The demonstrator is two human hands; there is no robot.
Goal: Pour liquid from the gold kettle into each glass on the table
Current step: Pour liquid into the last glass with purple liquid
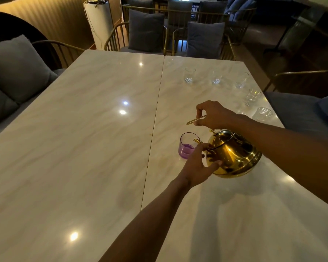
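Note:
The gold kettle (pixel 235 156) is tilted left, its spout over the rim of a purple glass (pixel 187 146) that holds a little liquid. My right hand (pixel 214 115) grips the kettle's thin gold handle from above. My left hand (pixel 199 165) touches the kettle's front side near the spout, thumb and fingers spread round it. Several clear glasses stand further back on the right: one (pixel 189 75), another (pixel 216 78), a third (pixel 241 81), then a glass (pixel 252 96) and a low one (pixel 263 113) near the right edge.
Two marble tables (pixel 83 138) are pushed together with a seam down the middle. Gold-framed chairs with grey cushions (pixel 145 31) stand at the far end, a sofa (pixel 13 72) on the left, a chair (pixel 301 103) on the right.

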